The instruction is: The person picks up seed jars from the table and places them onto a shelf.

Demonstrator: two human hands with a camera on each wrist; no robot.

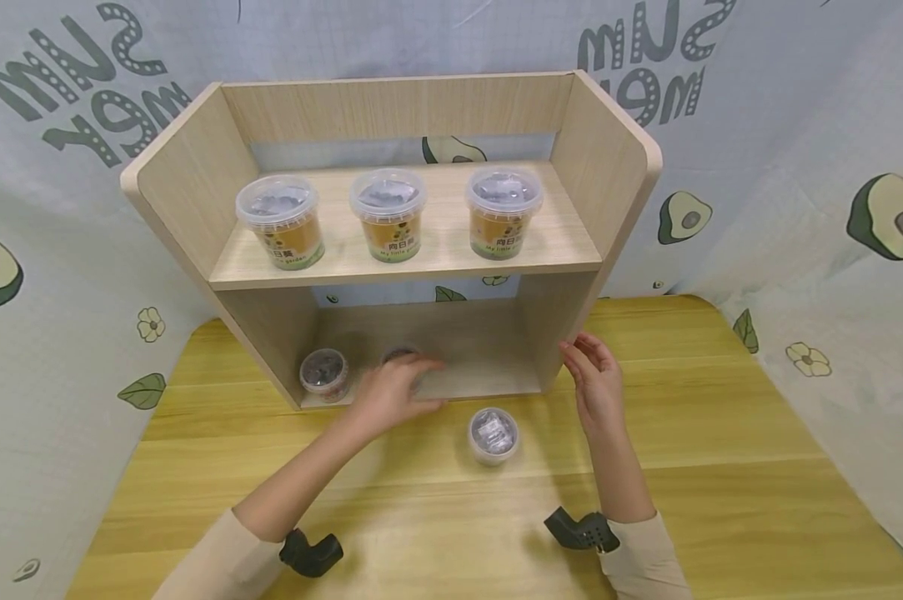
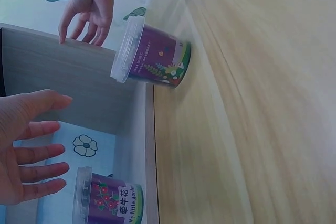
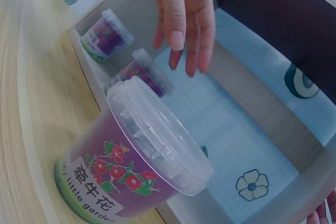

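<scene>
My left hand (image 1: 394, 393), fingers extended and holding nothing, is over the front of the lower shelf, partly covering a purple tub (image 2: 113, 198) with a clear lid. Another purple tub (image 1: 323, 373) stands at that shelf's left end. A third purple tub (image 3: 126, 161), printed with red flowers, stands on the table in front of the shelf unit, between my hands. Beside the unit's right side panel (image 1: 609, 167), my right hand (image 1: 599, 387) touches the front edge with loosely bent fingertips. Only its fingers (image 3: 323, 211) show in the right wrist view.
Three orange tubs with clear lids, a left one (image 1: 282, 225), a middle one (image 1: 391, 218) and a right one (image 1: 502, 218), stand on the upper shelf (image 1: 443, 196). The wooden table (image 1: 721, 467) extends to both sides, with a printed cloth (image 1: 781, 167) behind.
</scene>
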